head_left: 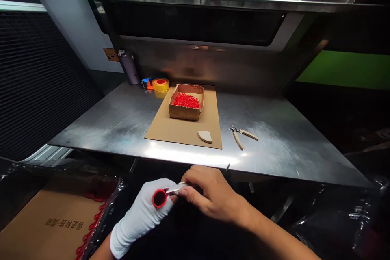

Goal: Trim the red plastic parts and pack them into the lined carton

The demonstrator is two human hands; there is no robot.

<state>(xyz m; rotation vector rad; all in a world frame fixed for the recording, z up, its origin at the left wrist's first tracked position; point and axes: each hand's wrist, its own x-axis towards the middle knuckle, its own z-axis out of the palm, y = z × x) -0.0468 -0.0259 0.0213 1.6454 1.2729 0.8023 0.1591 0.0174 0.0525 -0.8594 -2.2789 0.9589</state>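
The gloved left hand (138,221) grips a red ring (159,198) at its fingertips. The right hand (210,195) pinches a small blade (176,189) touching the ring. Better to cut slowly, edge away from the fingers.

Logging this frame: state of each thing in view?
Left hand: gloved, holds red ring.
Right hand: bare, pinches small blade at the ring.
Box: open, red pieces inside.
Pliers: on table, handles apart.
Tape roll: lying flat.
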